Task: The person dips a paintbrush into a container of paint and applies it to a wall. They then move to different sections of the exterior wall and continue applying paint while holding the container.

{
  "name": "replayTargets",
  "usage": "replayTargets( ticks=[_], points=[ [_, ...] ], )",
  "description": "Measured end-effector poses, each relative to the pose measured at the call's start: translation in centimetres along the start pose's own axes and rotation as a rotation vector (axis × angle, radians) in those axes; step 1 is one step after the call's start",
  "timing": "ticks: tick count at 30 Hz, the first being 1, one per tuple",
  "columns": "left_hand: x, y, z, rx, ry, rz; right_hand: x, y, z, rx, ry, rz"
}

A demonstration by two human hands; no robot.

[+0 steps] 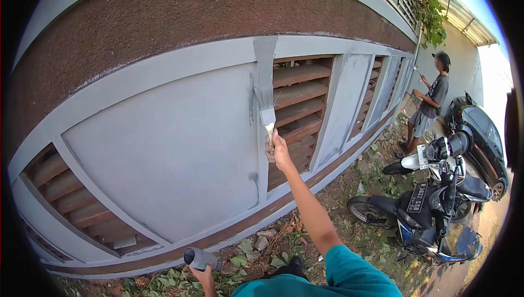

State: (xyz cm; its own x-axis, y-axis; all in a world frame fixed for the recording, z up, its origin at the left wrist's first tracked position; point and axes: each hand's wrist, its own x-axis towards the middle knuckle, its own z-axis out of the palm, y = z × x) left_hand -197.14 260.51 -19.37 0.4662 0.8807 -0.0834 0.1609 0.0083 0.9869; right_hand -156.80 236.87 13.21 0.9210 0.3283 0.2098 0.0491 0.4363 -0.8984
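Observation:
My right hand [277, 150] grips the handle of a paintbrush [267, 116], its fingers wrapped round it. The bristles touch the upright grey post between the light grey wall panel [164, 150] and the brown slatted opening [301, 95]. Above the brush the post [265, 57] shows a darker grey coat. Low in the view, my left hand [205, 276] is closed round a grey-stained container [201, 259], whose dark mouth faces up and left.
Another person [434, 95] stands by the wall's far end, holding a tool against it. Motorcycles [420, 204] and a black car [480, 139] are parked to the right. Leaves and stones [262, 242] lie along the wall's foot, near my dark shoe [296, 263].

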Motion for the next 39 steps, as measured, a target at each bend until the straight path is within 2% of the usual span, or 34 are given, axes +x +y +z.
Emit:
replayTargets(
  ticks=[2,5,10,12,15,20,23,25,28,31,34,36,39],
  points=[
    [0.3,-0.3,-0.5,-0.165,-0.052,0.012,-2.6,2.3,-0.9,-0.005,0.033,0.017],
    [0.2,-1.4,-1.2,-0.120,-0.032,-0.033,-3.4,2.2,-1.3,0.008,0.084,0.014],
    [-1.1,2.2,-1.6,-0.227,-0.142,-0.054,-0.9,-2.4,-0.3,0.041,0.062,-0.078],
    [-1.2,2.7,-1.1,-0.137,-0.089,-0.023,0.2,-3.4,-0.1,0.010,-0.026,-0.095],
    [-2.4,4.9,0.1,-0.086,-0.035,-0.023,0.5,0.5,-1.7,-0.041,-0.006,-0.047],
    [-4.6,5.4,2.0,-0.065,0.050,-0.059,-3.5,6.7,-4.8,-0.032,0.063,0.037],
    [-6.6,6.0,2.9,-0.026,0.092,-0.024,-3.3,6.5,-5.1,-0.052,0.062,-0.057],
    [-7.2,5.7,3.9,-0.050,0.084,-0.035,-1.7,3.3,-3.7,-0.076,-0.030,-0.158],
    [-8.4,5.5,5.2,-0.033,0.109,-0.036,0.7,1.5,-2.6,-0.124,-0.067,-0.182],
    [-10.2,5.3,6.2,0.007,0.179,-0.030,1.4,5.5,-4.0,-0.189,-0.021,-0.196],
    [-12.0,5.9,7.1,-0.076,0.192,0.016,-1.6,9.2,-6.1,-0.144,0.009,-0.151],
    [-13.8,7.5,7.5,-0.158,0.179,-0.006,-2.4,9.0,-6.3,-0.100,0.006,-0.148],
    [-15.2,4.6,7.5,-0.029,0.259,0.022,-1.5,6.1,-6.2,-0.063,0.001,-0.119]
  ],
)
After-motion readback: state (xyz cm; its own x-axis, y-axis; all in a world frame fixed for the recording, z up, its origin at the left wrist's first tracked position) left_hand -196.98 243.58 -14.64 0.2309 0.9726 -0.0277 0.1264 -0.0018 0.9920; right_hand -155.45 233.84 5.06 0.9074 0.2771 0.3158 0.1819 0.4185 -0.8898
